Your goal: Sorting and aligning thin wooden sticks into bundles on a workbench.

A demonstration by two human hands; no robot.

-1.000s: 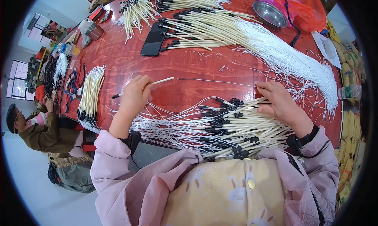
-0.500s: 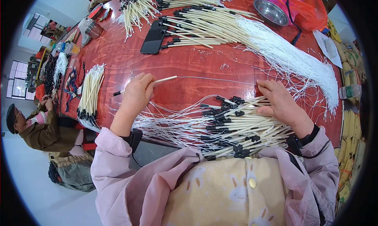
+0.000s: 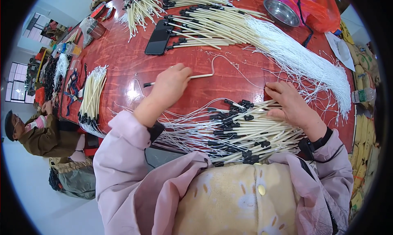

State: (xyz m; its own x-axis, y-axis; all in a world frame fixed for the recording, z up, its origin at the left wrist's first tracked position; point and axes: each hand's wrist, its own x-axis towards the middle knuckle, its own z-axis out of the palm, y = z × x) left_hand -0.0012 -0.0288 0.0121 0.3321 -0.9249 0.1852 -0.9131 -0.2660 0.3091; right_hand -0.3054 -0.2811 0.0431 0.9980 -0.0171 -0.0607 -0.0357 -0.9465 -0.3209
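Grasping is done by the left hand [image 3: 172,84]: a slim cream tube with a black end piece [image 3: 202,76] is held over the red wooden table [image 3: 135,63]. From its tip, a thin white string [image 3: 221,55] is looped slackly to the fingertips of the right hand [image 3: 292,106] (whether pinched or merely pressed there cannot be told). Judged from this, string is being worked at 1 tube's tip; next, slack would need to be controlled. Near the right hand, a bundle of cream tubes with black clips [image 3: 270,130] is laid. Farther off, only reflections are seen in a round steel bowl [image 3: 281,12]; the contents of a red plastic bag [image 3: 327,14] cannot be made out.
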